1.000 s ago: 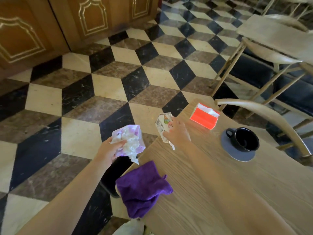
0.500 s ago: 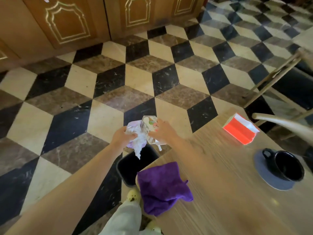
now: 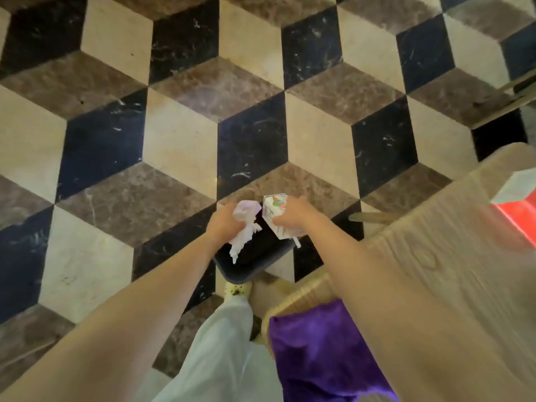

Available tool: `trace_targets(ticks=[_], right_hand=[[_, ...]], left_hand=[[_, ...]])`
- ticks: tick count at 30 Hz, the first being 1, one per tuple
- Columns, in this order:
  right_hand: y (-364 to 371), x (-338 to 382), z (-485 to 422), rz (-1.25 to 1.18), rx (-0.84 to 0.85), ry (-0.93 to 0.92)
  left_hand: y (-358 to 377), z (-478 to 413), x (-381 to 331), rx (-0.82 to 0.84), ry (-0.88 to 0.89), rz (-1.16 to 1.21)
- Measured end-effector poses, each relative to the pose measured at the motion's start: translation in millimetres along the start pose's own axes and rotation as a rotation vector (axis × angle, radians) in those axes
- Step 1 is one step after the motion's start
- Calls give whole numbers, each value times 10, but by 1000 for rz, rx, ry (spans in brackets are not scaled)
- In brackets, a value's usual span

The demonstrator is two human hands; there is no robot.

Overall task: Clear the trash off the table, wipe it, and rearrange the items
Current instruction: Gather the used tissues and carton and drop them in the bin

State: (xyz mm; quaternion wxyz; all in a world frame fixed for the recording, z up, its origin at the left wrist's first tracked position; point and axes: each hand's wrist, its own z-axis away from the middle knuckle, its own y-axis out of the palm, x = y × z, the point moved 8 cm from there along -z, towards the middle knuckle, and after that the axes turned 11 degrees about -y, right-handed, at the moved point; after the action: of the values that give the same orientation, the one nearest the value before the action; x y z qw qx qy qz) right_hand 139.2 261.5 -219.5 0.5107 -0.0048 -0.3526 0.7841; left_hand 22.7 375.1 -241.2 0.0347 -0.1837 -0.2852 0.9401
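My left hand (image 3: 222,226) grips a crumpled white and lilac wrapper (image 3: 245,224), which hangs over the open black bin (image 3: 249,269) on the floor. Right beside it, my right hand (image 3: 294,217) holds a crushed white drink carton (image 3: 274,213) with coloured print, above the bin's far edge. A purple cloth (image 3: 322,349) lies on the near corner of the wooden table (image 3: 452,256). At the right edge of the view, a red and white box (image 3: 519,204) stands on the table.
The bin stands on the cube-patterned tile floor (image 3: 179,146) just left of the table corner. My leg in pale trousers (image 3: 223,349) and a light shoe (image 3: 236,290) are next to the bin. Wooden chair parts (image 3: 510,94) show at the upper right.
Both hands have carried the wrapper and the carton off the table side and over the bin. The view has tilted down, so the cup and saucer are out of sight.
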Motion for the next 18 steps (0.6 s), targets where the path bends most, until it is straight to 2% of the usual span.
trace_targets(ticks=[9, 18], right_hand=[[545, -283, -735, 122, 149, 107], [914, -459, -1021, 208, 215, 106]], left_hand=[[492, -759, 460, 64, -74, 0], [765, -1060, 600, 148, -99, -6]])
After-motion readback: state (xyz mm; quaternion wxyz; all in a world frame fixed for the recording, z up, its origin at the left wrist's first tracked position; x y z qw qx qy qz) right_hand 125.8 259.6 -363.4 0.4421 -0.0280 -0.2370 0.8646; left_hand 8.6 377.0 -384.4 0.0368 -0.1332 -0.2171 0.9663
